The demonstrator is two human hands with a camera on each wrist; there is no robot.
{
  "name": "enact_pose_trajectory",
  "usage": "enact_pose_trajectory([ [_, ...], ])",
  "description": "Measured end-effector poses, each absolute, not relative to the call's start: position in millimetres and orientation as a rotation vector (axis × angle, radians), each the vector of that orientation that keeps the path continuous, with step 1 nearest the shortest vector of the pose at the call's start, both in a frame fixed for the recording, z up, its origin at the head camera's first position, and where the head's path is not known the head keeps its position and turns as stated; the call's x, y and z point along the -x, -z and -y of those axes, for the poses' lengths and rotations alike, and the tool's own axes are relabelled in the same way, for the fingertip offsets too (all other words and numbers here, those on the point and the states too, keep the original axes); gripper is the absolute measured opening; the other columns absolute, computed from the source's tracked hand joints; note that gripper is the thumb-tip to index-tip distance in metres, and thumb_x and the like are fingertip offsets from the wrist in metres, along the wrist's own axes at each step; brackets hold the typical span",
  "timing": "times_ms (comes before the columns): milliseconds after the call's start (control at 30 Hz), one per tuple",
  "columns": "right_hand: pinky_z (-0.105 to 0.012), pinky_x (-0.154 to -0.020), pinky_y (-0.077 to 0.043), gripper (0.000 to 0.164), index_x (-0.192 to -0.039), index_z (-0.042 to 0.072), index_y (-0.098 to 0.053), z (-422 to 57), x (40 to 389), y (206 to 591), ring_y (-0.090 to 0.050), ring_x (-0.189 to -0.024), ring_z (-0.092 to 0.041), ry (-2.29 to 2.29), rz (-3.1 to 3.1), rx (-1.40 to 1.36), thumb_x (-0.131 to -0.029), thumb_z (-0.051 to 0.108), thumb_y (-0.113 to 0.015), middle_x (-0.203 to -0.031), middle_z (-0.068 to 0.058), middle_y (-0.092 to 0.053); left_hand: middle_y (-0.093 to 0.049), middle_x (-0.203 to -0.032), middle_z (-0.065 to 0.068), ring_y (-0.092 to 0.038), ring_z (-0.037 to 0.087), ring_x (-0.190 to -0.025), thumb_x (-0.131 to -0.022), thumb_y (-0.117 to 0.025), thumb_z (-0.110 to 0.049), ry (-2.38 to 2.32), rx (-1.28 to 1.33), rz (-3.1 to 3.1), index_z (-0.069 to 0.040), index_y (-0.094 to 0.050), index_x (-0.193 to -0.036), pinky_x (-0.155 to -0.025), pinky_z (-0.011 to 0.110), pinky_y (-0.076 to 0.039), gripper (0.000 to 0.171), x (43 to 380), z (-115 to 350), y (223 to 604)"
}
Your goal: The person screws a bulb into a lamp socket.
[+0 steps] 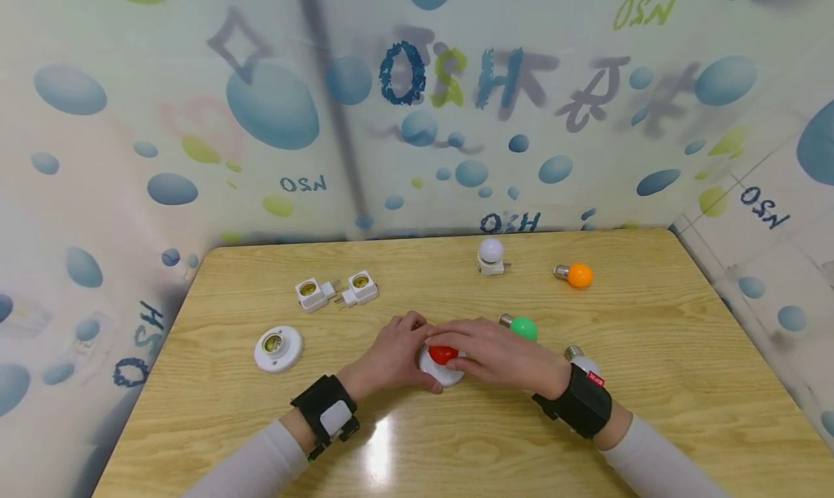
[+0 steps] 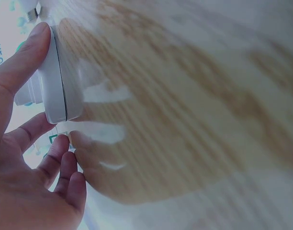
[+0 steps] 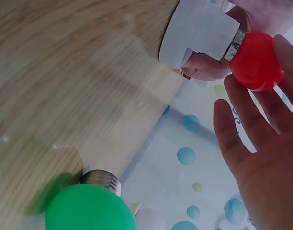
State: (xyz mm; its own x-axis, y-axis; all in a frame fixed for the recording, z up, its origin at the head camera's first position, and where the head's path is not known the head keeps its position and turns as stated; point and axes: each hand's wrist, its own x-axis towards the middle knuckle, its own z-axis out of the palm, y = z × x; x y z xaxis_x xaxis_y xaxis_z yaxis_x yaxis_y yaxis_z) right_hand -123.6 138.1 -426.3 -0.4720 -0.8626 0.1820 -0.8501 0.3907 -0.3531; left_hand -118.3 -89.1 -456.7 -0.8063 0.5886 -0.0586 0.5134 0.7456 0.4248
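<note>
A red light bulb (image 1: pixel 443 354) stands over a round white lamp holder (image 1: pixel 435 372) near the table's middle. My left hand (image 1: pixel 394 355) holds the lamp holder by its rim, the thumb on one side and a fingertip on the other. With its fingertips my right hand (image 1: pixel 500 355) grips the red bulb's dome. In the right wrist view, part of the metal screw base shows between the red bulb (image 3: pixel 255 61) and the white socket (image 3: pixel 211 33). A green bulb (image 1: pixel 523 328) lies just behind my right hand, and a white bulb (image 1: pixel 582 362) is partly hidden by the wrist strap.
A second round lamp holder (image 1: pixel 279 348) rests at the left. Behind it lie two white plug-in sockets, one left (image 1: pixel 314 295) and one right (image 1: pixel 360 288). Towards the back are a plug-in socket bearing a white bulb (image 1: pixel 491 252) and an orange bulb (image 1: pixel 579 275). A patterned curtain (image 1: pixel 417 158) borders the table.
</note>
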Motion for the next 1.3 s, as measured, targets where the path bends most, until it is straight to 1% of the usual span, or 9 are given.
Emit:
enact_pose_trajectory([
  [167, -0.032, -0.096, -0.044, 0.04, -0.131, 0.015, -0.059, -136, 123, 428, -0.053, -0.117, -0.013, 0.667, -2.64, 1.617, -0.095, 0.031, -0.06, -0.134, 0.002, -0.055, -0.048, -0.121, 0.005, -0.044, 0.025, -0.107, -0.065, -0.077, -0.061, -0.582, -0.88, -2.757, -0.016, -0.058, -0.131, -0.086, 0.039, -0.041, 0.082, 118, 89, 456],
  [367, -0.03, -0.092, -0.045, 0.04, -0.125, 0.017, -0.06, -133, 122, 433, -0.052, -0.108, -0.01, 0.687, -2.698, 1.598, -0.092, 0.04, -0.061, -0.125, 0.004, -0.056, -0.049, -0.121, 0.006, -0.044, 0.025, -0.107, -0.065, -0.076, -0.062, -0.551, -0.916, -2.772, -0.014, -0.059, -0.128, -0.085, 0.038, -0.042, 0.081, 119, 89, 457],
  [733, -0.025, -0.084, -0.048, 0.044, -0.117, 0.015, -0.058, -131, 123, 436, -0.052, -0.097, -0.009, 0.693, -2.758, 1.621, -0.087, 0.048, -0.063, -0.115, 0.003, -0.055, -0.05, -0.119, 0.005, -0.044, 0.024, -0.104, -0.064, -0.078, -0.061, -0.541, -0.91, -2.792, -0.016, -0.061, -0.122, -0.081, 0.036, -0.043, 0.075, 118, 87, 456],
  [833, -0.029, -0.088, -0.047, 0.056, -0.124, 0.016, -0.057, -131, 123, 434, -0.052, -0.103, -0.009, 0.675, -2.752, 1.544, -0.084, 0.054, -0.063, -0.121, 0.004, -0.054, -0.05, -0.119, 0.004, -0.044, 0.024, -0.105, -0.064, -0.078, -0.06, -0.556, -0.887, -2.78, -0.017, -0.061, -0.125, -0.082, 0.037, -0.042, 0.077, 118, 87, 456],
  [933, -0.036, -0.096, -0.043, 0.068, -0.138, 0.018, -0.05, -133, 123, 430, -0.049, -0.117, -0.012, 0.662, -2.701, 1.476, -0.084, 0.057, -0.063, -0.135, 0.003, -0.05, -0.049, -0.118, 0.004, -0.044, 0.025, -0.106, -0.064, -0.079, -0.06, -0.571, -0.869, -2.771, -0.018, -0.058, -0.132, -0.085, 0.039, -0.042, 0.082, 118, 88, 456],
  [1000, -0.039, -0.1, -0.041, 0.07, -0.145, 0.02, -0.045, -135, 122, 426, -0.045, -0.126, -0.013, 0.656, -2.654, 1.464, -0.085, 0.052, -0.064, -0.143, 0.003, -0.046, -0.049, -0.118, 0.004, -0.045, 0.026, -0.106, -0.064, -0.079, -0.06, -0.573, -0.866, -2.771, -0.019, -0.056, -0.134, -0.085, 0.04, -0.042, 0.084, 118, 88, 456],
  [1067, -0.039, -0.101, -0.04, 0.065, -0.146, 0.02, -0.044, -137, 122, 423, -0.043, -0.129, -0.013, 0.648, -2.607, 1.484, -0.089, 0.043, -0.064, -0.146, 0.003, -0.044, -0.049, -0.118, 0.005, -0.045, 0.027, -0.107, -0.064, -0.079, -0.06, -0.568, -0.871, -2.774, -0.019, -0.056, -0.134, -0.085, 0.04, -0.043, 0.085, 118, 88, 456],
  [1200, -0.035, -0.1, -0.041, 0.049, -0.142, 0.016, -0.051, -137, 123, 420, -0.047, -0.127, -0.015, 0.636, -2.546, 1.529, -0.095, 0.027, -0.06, -0.143, 0.001, -0.049, -0.049, -0.12, 0.005, -0.046, 0.027, -0.107, -0.063, -0.079, -0.061, -0.565, -0.875, -2.776, -0.018, -0.058, -0.131, -0.084, 0.039, -0.043, 0.083, 118, 89, 457],
  [1300, -0.033, -0.1, -0.042, 0.042, -0.137, 0.014, -0.055, -137, 123, 421, -0.05, -0.124, -0.015, 0.644, -2.542, 1.533, -0.097, 0.026, -0.058, -0.139, 0.0, -0.053, -0.049, -0.12, 0.005, -0.046, 0.027, -0.107, -0.063, -0.079, -0.061, -0.568, -0.881, -2.776, -0.018, -0.059, -0.131, -0.084, 0.038, -0.042, 0.083, 119, 89, 458],
])
